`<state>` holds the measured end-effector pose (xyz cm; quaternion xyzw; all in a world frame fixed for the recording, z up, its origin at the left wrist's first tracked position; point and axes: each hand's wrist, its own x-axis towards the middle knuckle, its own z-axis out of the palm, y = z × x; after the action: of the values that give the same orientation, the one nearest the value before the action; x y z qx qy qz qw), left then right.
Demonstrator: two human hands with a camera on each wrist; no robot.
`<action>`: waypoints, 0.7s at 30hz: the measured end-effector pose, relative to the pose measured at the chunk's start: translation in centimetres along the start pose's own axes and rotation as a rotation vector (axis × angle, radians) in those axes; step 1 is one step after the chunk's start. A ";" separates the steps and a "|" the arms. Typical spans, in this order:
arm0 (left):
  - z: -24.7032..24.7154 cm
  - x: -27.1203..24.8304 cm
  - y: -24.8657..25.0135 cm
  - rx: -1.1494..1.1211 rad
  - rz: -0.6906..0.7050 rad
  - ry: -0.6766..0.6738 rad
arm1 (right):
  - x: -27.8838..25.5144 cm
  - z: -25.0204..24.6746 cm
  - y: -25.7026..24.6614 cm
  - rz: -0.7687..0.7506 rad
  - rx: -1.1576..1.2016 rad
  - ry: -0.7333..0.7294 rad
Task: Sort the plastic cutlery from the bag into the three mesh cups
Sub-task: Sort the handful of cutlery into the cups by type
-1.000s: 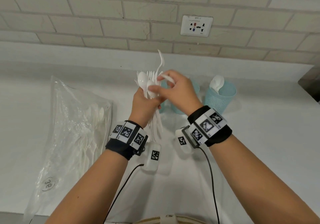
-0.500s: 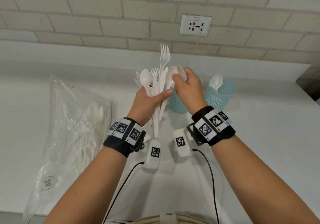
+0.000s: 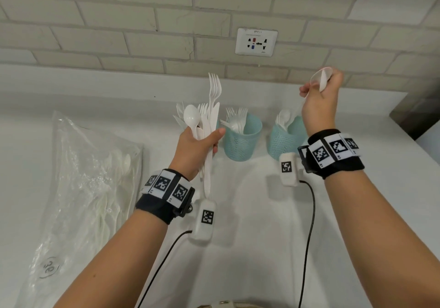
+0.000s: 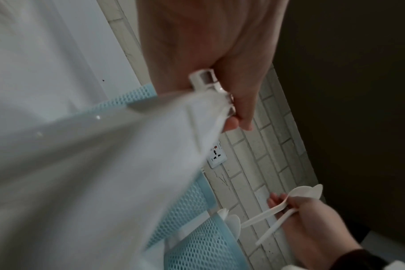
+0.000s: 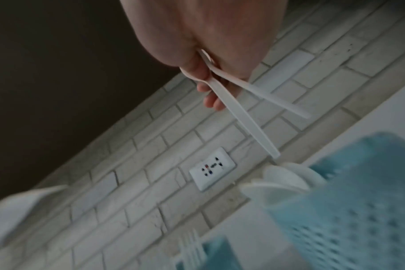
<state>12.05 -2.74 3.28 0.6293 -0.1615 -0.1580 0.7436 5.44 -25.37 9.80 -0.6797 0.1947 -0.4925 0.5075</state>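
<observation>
Sorting white plastic cutlery at the counter
Left hand clamps a mixed cutlery bundle; right hand pinches two white plastic spoons above the spoon-filled blue mesh cup.

white spoons aloft; mixed bundle upright (teal cups behind).

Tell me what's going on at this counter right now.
A person is sorting white plastic cutlery into mesh cups. The left hand grips a mixed bundle of cutlery: forks, knives and a spoon. The right hand holds two spoons above the cup of spoons, handles pointing down. Beside it, the cup of forks already has several. A clear plastic bag with more cutlery lies on the counter to the left.
</observation>
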 end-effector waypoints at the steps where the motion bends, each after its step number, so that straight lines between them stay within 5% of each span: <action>1: 0.2 0.0 0.1 -0.002 -0.007 -0.009 | 0.1 0.0 0.8 0.008 -0.030 -0.015; 9: 0.6 -0.2 0.7 -0.095 -0.060 -0.145 | -0.7 -0.3 5.7 0.260 -0.381 -0.233; 12: 0.6 -0.1 0.5 -0.063 -0.057 -0.144 | -1.5 0.5 4.1 -0.013 -0.328 -0.155; 14: 0.9 0.0 0.1 -0.021 -0.052 -0.142 | -2.4 1.8 1.8 -0.092 -0.220 -0.266; 17: 1.3 0.0 -0.2 0.037 -0.026 -0.160 | -4.1 4.3 -1.5 0.082 -0.096 -0.633; 21: 1.2 -0.3 -0.2 0.059 -0.026 -0.175 | -5.0 6.0 -2.6 0.155 0.062 -0.622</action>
<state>11.29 -3.72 3.22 0.6369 -0.2223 -0.2173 0.7055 7.84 -17.45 9.74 -0.7651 0.0666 -0.2268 0.5990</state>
